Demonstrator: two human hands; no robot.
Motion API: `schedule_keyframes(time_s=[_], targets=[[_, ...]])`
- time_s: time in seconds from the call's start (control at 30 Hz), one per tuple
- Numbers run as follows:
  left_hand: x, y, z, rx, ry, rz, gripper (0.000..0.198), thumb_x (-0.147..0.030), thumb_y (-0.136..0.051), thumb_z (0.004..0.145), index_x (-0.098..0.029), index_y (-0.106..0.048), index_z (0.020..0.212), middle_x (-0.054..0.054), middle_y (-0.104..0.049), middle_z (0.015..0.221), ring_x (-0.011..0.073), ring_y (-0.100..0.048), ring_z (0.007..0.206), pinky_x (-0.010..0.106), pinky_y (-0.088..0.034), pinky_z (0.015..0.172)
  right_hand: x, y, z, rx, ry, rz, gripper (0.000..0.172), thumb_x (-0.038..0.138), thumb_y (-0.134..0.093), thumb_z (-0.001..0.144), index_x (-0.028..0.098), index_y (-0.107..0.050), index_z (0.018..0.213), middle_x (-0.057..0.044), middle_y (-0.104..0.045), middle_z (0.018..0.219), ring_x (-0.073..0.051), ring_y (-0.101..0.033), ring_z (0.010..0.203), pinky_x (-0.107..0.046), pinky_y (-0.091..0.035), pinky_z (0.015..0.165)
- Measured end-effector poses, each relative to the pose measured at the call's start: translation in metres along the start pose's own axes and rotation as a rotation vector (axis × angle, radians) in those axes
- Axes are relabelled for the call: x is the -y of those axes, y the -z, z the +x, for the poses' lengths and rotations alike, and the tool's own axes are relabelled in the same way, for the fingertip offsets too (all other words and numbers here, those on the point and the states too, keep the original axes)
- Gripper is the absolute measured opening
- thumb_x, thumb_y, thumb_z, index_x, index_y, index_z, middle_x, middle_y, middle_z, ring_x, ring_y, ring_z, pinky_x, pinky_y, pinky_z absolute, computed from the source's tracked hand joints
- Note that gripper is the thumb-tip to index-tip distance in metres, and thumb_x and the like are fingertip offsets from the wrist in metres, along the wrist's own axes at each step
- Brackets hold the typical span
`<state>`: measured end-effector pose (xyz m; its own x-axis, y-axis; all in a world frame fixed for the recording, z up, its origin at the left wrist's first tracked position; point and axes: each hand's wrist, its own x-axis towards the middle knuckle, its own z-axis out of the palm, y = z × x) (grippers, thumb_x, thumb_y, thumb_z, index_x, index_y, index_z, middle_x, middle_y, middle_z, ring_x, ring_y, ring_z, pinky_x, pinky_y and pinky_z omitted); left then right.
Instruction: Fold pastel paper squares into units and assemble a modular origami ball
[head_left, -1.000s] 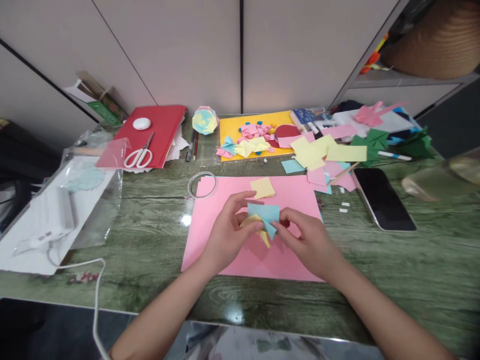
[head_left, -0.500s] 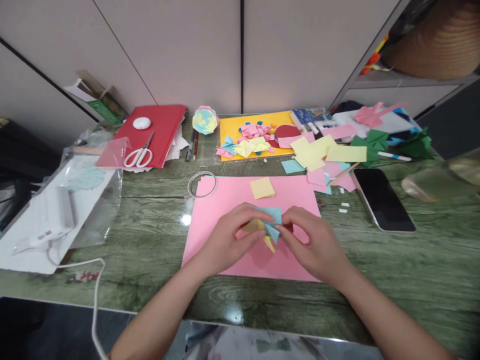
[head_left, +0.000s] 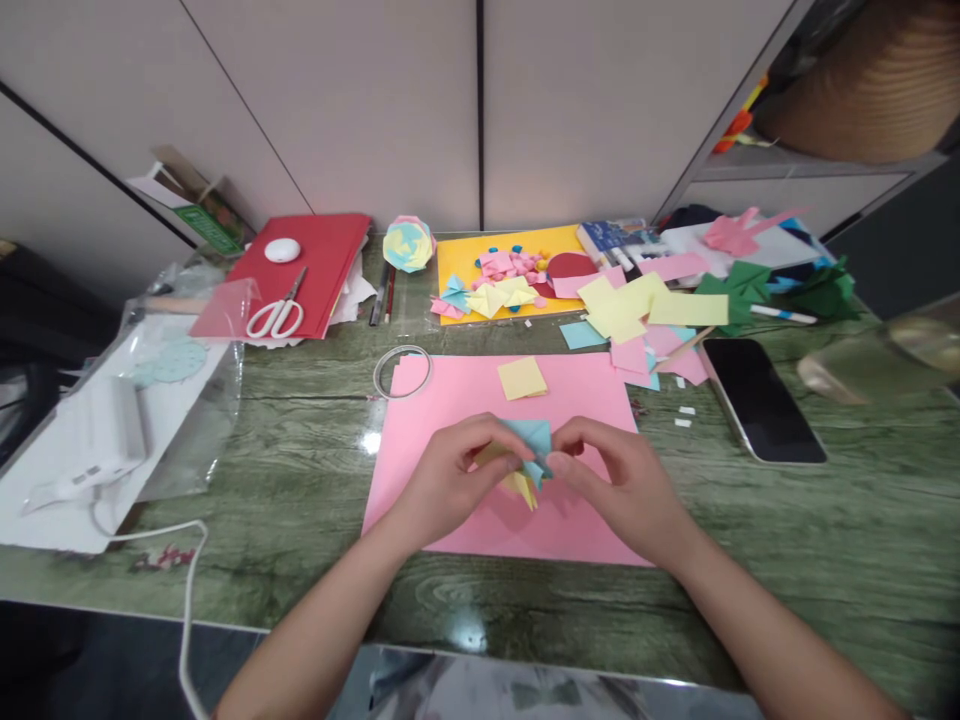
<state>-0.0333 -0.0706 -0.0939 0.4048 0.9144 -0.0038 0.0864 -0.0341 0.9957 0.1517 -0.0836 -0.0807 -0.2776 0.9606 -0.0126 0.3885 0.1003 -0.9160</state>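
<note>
Over a pink paper sheet (head_left: 450, 525), my left hand (head_left: 454, 480) pinches a folded origami piece of blue and yellow paper (head_left: 534, 437). Blue points stick out toward the right, and a yellow flap hangs below. My right hand (head_left: 626, 485) is closed too, its thumb and forefinger at the piece's right edge. My left fingers cover part of the folds. Just beyond the hands lies a small square of yellow paper (head_left: 523, 378). A ring of tape (head_left: 377, 375) rests on the sheet's upper left corner.
Scissors (head_left: 277, 315) lie on a red folder (head_left: 326, 250). Toward the back are a paper ball (head_left: 409, 245) and a yellow sheet (head_left: 454, 255) with small folded pieces. At right are loose paper strips (head_left: 686, 308), a phone (head_left: 765, 400) and a glass (head_left: 877, 360). A white cable (head_left: 187, 600) hangs over the front edge.
The folded piece has shifted slightly left with my left hand. Its blue point has turned inward, and my right thumb has moved up and left along its edge.
</note>
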Motion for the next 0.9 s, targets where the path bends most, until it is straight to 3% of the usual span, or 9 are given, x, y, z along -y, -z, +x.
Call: schedule_keyframes(time_s=[0.1, 0.2, 0.43, 0.57, 0.67, 0.8, 0.9], targets=[[-0.0005, -0.0007, -0.0003, 0.002, 0.013, 0.001, 0.009, -0.012, -0.059, 0.078, -0.018, -0.065, 0.078, 0.003, -0.061, 0.077, 0.0145, -0.055, 0.074, 0.026, -0.041, 0.066, -0.0001, -0.0012, 0.0004, -0.023, -0.01, -0.063, 0.014, 0.026, -0.057, 0.079, 0.02, -0.051, 0.068, 0.003, -0.05, 0.065, -0.011, -0.047, 0.065, -0.024, -0.037, 0.063], [-0.0006, -0.0006, -0.0002, 0.012, 0.043, 0.024, 0.008, -0.014, -0.059, 0.077, -0.019, -0.066, 0.08, 0.003, -0.062, 0.079, 0.0143, -0.054, 0.074, 0.026, -0.041, 0.066, -0.0026, -0.0013, 0.0017, 0.038, -0.056, -0.095, 0.02, 0.026, -0.053, 0.082, 0.02, -0.046, 0.064, 0.005, -0.046, 0.059, -0.01, -0.043, 0.059, -0.023, -0.035, 0.057], [-0.0007, -0.0017, 0.0005, 0.037, 0.143, -0.042, 0.01, -0.024, -0.064, 0.075, -0.018, -0.064, 0.084, 0.002, -0.063, 0.078, 0.0138, -0.053, 0.069, 0.026, -0.041, 0.063, -0.0062, -0.0024, 0.0031, 0.112, -0.12, -0.001, 0.024, 0.029, -0.044, 0.087, 0.02, -0.042, 0.066, 0.005, -0.042, 0.059, -0.01, -0.041, 0.056, -0.022, -0.034, 0.051], [0.0045, -0.0019, 0.0007, -0.06, 0.177, -0.057, 0.015, -0.03, -0.066, 0.073, -0.019, -0.064, 0.084, 0.001, -0.06, 0.072, 0.0129, -0.052, 0.063, 0.024, -0.041, 0.056, -0.005, -0.0022, 0.0016, -0.017, -0.054, 0.041, 0.023, 0.033, -0.04, 0.09, 0.02, -0.053, 0.078, 0.001, -0.054, 0.071, -0.013, -0.049, 0.067, -0.025, -0.04, 0.062], [0.0077, -0.0012, 0.0006, -0.151, 0.161, -0.056, 0.015, -0.029, -0.066, 0.073, -0.019, -0.064, 0.084, 0.001, -0.06, 0.074, 0.0129, -0.052, 0.063, 0.024, -0.04, 0.055, -0.0043, -0.0036, -0.0008, -0.149, 0.044, 0.006, 0.008, 0.029, -0.053, 0.084, 0.021, -0.053, 0.085, 0.001, -0.056, 0.077, -0.013, -0.05, 0.071, -0.026, -0.041, 0.065], [0.0075, -0.0013, 0.0007, -0.194, 0.126, -0.105, 0.014, -0.028, -0.066, 0.073, -0.019, -0.063, 0.083, 0.001, -0.061, 0.076, 0.0125, -0.053, 0.065, 0.023, -0.041, 0.056, -0.0042, -0.0083, -0.0028, -0.15, 0.098, -0.055, 0.018, 0.021, -0.066, 0.072, 0.022, -0.05, 0.081, 0.003, -0.054, 0.073, -0.012, -0.049, 0.067, -0.026, -0.041, 0.064], [0.0067, -0.0015, 0.0009, -0.2, 0.106, -0.119, 0.014, -0.028, -0.067, 0.073, -0.019, -0.064, 0.083, 0.001, -0.061, 0.076, 0.0126, -0.053, 0.067, 0.023, -0.041, 0.058, -0.0038, -0.0103, -0.0031, -0.158, 0.085, -0.085, 0.014, 0.017, -0.063, 0.074, 0.022, -0.051, 0.079, 0.002, -0.057, 0.072, -0.012, -0.051, 0.066, -0.026, -0.043, 0.063]])
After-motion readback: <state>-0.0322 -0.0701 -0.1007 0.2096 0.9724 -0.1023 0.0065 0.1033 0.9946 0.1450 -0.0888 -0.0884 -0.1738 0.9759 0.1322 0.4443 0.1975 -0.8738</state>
